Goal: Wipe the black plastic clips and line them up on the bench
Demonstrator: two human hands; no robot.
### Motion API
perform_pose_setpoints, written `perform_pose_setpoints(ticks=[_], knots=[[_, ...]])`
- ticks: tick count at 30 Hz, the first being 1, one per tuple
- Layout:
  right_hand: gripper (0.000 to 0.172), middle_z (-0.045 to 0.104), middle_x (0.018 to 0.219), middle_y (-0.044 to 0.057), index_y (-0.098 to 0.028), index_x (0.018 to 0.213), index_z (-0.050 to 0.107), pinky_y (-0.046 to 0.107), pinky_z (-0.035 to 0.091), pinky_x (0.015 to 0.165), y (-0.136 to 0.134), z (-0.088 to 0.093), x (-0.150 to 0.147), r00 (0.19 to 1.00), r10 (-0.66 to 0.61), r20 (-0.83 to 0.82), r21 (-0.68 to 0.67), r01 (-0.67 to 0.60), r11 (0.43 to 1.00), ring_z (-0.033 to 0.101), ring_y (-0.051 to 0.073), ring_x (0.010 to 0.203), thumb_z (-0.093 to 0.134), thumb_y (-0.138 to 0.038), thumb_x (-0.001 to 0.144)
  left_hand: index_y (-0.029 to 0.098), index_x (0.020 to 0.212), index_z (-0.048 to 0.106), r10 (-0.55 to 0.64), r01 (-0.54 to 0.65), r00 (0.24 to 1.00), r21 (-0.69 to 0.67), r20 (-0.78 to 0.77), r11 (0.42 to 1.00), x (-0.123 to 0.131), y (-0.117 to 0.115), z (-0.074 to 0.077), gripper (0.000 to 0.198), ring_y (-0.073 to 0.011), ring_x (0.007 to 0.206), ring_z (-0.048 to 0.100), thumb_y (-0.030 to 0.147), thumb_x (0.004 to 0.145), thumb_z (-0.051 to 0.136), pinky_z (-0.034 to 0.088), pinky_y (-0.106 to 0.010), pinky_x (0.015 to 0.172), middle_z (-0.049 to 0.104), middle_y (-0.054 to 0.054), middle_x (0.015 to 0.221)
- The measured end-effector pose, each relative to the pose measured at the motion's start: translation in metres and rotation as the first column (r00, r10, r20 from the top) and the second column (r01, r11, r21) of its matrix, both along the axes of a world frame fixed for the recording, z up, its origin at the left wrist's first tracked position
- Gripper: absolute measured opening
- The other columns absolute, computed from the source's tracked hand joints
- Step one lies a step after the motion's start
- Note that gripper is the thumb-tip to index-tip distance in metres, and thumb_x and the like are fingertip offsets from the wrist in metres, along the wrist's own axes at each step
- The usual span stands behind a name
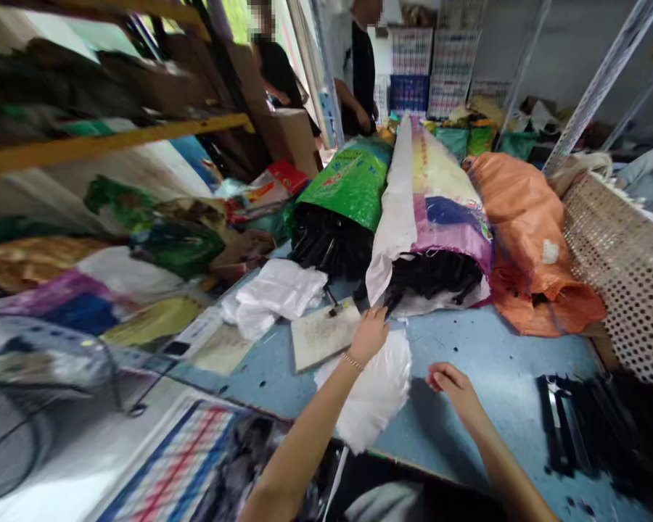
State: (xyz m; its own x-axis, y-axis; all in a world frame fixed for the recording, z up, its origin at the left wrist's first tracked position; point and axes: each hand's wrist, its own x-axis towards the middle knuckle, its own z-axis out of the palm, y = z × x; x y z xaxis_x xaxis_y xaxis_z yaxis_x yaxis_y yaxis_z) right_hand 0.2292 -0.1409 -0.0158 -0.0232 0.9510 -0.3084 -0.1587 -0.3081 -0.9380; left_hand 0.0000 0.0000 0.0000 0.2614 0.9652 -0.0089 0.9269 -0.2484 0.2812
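My left hand [371, 336], with a beaded bracelet at its wrist, reaches to the mouth of a white and purple woven sack [397, 217]. Its fingers look bent at the dark pieces [432, 274] spilling out there; what they hold, if anything, is hidden. Below that hand a white plastic bag [384, 388] lies flat on the blue table [468, 341]. A pale board [318, 341] with a small dark fitting is just left of it. Over the table, right of the bag, hangs my right hand [453, 386], fingers loosely bent and nothing visible in them.
A green sack [348, 181] of black pieces and folded white bags [283, 290] are at the left. An orange sack [527, 232] and a perforated basket [625, 261] stand right, behind black strips [593, 420]. Two people [280, 72] are at the back, near stacked crates [411, 54].
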Motion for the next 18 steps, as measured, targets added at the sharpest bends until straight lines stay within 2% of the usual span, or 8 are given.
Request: perform_pose_setpoints(ticks=[5, 8, 10, 11, 13, 15, 16, 18], knots=[[0.054, 0.073, 0.079, 0.005, -0.018, 0.093, 0.073, 0.033, 0.05, 0.073, -0.013, -0.009, 0.009, 0.999, -0.038, 0.032, 0.042, 0.037, 0.998, 0.065, 0.019, 0.074, 0.074, -0.068, 0.072, 0.006, 0.145, 0.043, 0.066, -0.066, 0.998, -0.083, -0.005, 0.994, 0.046, 0.058, 0.019, 0.068, -0.0398, 0.126, 0.057, 0.023, 0.084, 0.069, 0.048, -0.048, 0.1, 0.061, -0.028, 0.13], [0.053, 0.073, 0.082, 0.007, -0.018, 0.096, 0.072, 0.035, 0.05, 0.076, -0.022, -0.006, 0.021, 0.997, -0.051, 0.059, 0.029, 0.05, 0.998, 0.066, 0.021, 0.078, 0.074, -0.066, 0.074, 0.011, 0.145, 0.044, 0.077, -0.072, 0.996, -0.083, 0.054, 0.994, 0.043, 0.062, 0.034, 0.066, -0.0367, 0.116, 0.064, 0.027, 0.086, 0.067, 0.05, -0.046, 0.095, 0.064, -0.025, 0.127], [0.052, 0.074, 0.084, 0.007, -0.018, 0.098, 0.072, 0.036, 0.051, 0.078, -0.022, 0.0, 0.027, 0.995, -0.06, 0.077, 0.024, 0.059, 0.998, 0.067, 0.022, 0.08, 0.074, -0.065, 0.074, 0.016, 0.144, 0.046, 0.061, -0.036, 0.957, -0.092, 0.284, 0.995, 0.037, 0.047, 0.043, 0.063, -0.0321, 0.117, 0.064, 0.032, 0.087, 0.066, 0.05, -0.043, 0.097, 0.064, -0.019, 0.13], [0.052, 0.073, 0.084, 0.007, -0.018, 0.098, 0.071, 0.036, 0.051, 0.078, -0.02, 0.004, 0.029, 0.994, -0.072, 0.086, 0.031, 0.07, 0.997, 0.066, 0.022, 0.08, 0.074, -0.065, 0.074, 0.018, 0.142, 0.048, 0.041, 0.015, 0.879, -0.113, 0.475, 0.993, 0.035, 0.035, 0.047, 0.061, -0.0297, 0.117, 0.063, 0.034, 0.086, 0.067, 0.049, -0.04, 0.098, 0.064, -0.016, 0.131], [0.053, 0.073, 0.089, 0.008, -0.018, 0.103, 0.07, 0.036, 0.052, 0.076, -0.01, 0.015, 0.028, 0.989, -0.114, 0.096, 0.076, 0.107, 0.991, 0.065, 0.02, 0.077, 0.072, -0.064, 0.076, 0.018, 0.138, 0.053, 0.061, 0.183, 0.548, -0.191, 0.834, 0.964, 0.038, 0.003, 0.054, 0.06, -0.0263, 0.111, 0.064, 0.04, 0.085, 0.069, 0.05, -0.037, 0.095, 0.066, -0.012, 0.125], [0.055, 0.072, 0.1, 0.009, -0.02, 0.113, 0.067, 0.035, 0.052, 0.071, 0.003, 0.028, 0.023, 0.983, -0.164, 0.077, 0.157, 0.151, 0.976, 0.063, 0.018, 0.074, 0.069, -0.063, 0.08, 0.018, 0.14, 0.051, 0.208, 0.371, 0.231, -0.284, 0.95, 0.884, 0.049, -0.033, 0.057, 0.064, -0.0231, 0.096, 0.066, 0.046, 0.085, 0.068, 0.051, -0.034, 0.085, 0.069, -0.011, 0.114], [0.056, 0.07, 0.107, 0.01, -0.021, 0.119, 0.064, 0.034, 0.051, 0.068, 0.01, 0.035, 0.019, 0.982, -0.178, 0.057, 0.208, 0.163, 0.964, 0.062, 0.017, 0.073, 0.067, -0.063, 0.082, 0.018, 0.142, 0.049, 0.288, 0.44, 0.148, -0.324, 0.946, 0.838, 0.055, -0.05, 0.057, 0.067, -0.0214, 0.09, 0.066, 0.049, 0.085, 0.068, 0.051, -0.033, 0.082, 0.069, -0.01, 0.11], [0.055, 0.068, 0.112, 0.009, -0.023, 0.123, 0.062, 0.032, 0.05, 0.065, 0.02, 0.045, 0.013, 0.987, -0.156, 0.022, 0.286, 0.143, 0.947, 0.06, 0.016, 0.073, 0.068, -0.059, 0.082, 0.02, 0.146, 0.044, 0.368, 0.508, 0.08, -0.356, 0.926, 0.785, 0.068, -0.077, 0.056, 0.072, -0.02, 0.089, 0.065, 0.049, 0.085, 0.068, 0.052, -0.033, 0.081, 0.066, -0.01, 0.115]])
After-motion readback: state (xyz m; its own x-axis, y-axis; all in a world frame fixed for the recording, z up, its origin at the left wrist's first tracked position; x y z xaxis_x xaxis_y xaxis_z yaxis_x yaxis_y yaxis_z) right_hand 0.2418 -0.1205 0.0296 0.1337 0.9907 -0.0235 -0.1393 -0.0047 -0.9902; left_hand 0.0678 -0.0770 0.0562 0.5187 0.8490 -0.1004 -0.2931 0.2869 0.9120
